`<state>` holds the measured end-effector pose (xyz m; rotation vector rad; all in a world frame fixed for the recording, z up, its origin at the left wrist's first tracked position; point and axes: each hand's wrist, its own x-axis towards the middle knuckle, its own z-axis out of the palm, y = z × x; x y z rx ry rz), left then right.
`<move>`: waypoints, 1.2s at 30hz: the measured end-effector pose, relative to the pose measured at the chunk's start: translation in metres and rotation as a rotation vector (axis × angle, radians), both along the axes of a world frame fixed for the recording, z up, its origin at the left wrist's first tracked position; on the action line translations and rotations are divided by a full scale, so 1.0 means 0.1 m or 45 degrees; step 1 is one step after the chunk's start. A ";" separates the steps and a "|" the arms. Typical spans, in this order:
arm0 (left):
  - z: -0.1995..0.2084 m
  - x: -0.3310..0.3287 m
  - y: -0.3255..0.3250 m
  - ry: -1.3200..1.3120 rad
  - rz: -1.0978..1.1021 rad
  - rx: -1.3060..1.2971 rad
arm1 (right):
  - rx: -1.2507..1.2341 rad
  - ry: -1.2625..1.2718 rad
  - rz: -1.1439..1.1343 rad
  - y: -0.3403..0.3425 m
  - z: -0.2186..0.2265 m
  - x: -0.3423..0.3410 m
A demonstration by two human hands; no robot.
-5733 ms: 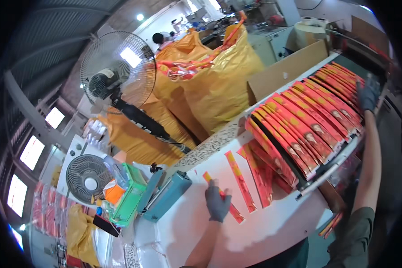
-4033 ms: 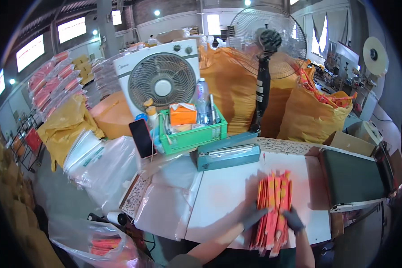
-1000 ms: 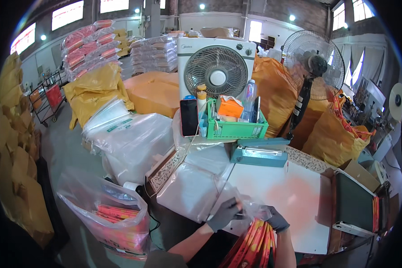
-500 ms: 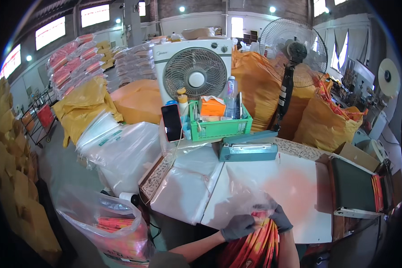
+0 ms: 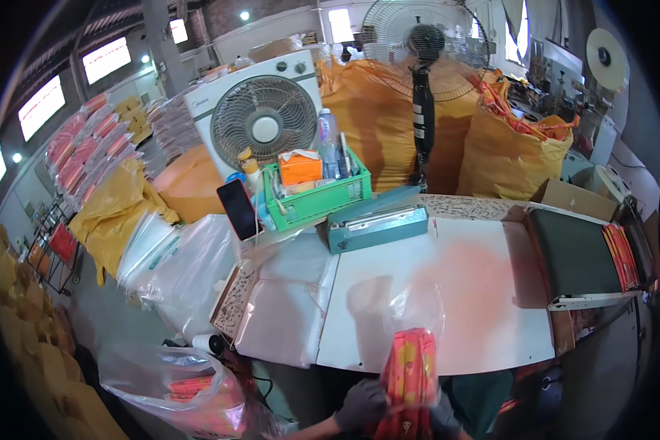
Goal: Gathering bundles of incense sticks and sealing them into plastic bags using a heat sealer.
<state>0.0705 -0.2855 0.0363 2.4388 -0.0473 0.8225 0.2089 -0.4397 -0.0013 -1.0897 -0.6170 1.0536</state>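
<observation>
Both my hands wear dark grey gloves and are low in the view, close to my body. Between them stands a bundle of red and yellow printed packets (image 5: 409,370) in a clear plastic bag (image 5: 418,308), whose loose top spreads over the table edge. My left hand (image 5: 362,405) is closed against the bundle's left side. On its right side, my right hand (image 5: 444,416) presses it, partly hidden by the bundle and the lower edge. A teal bar sealer (image 5: 378,229) sits farther back on the white table (image 5: 374,323).
A green crate (image 5: 319,204) of small things and a phone (image 5: 238,209) stand behind. Flat clear bags (image 5: 282,315) lie left. An open bag of red packets (image 5: 191,396) is at lower left. A dark conveyor belt (image 5: 572,246) carries red packets (image 5: 621,257) at right.
My hands have moved down and toward me with the bundle, which now stands upright, and the bag's gathered top has opened out. The view has turned right.
</observation>
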 end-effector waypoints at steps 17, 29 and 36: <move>2.03 1.24 1.07 0.003 -0.235 -0.487 | -0.331 -2.327 -0.388 -0.03 2.66 1.11; 2.12 1.39 1.10 -0.157 -0.178 -0.013 | 0.028 -2.155 -0.345 0.10 2.71 1.38; 2.29 1.11 0.87 -0.208 -0.397 0.305 | 0.270 -1.845 -0.004 0.16 2.76 1.34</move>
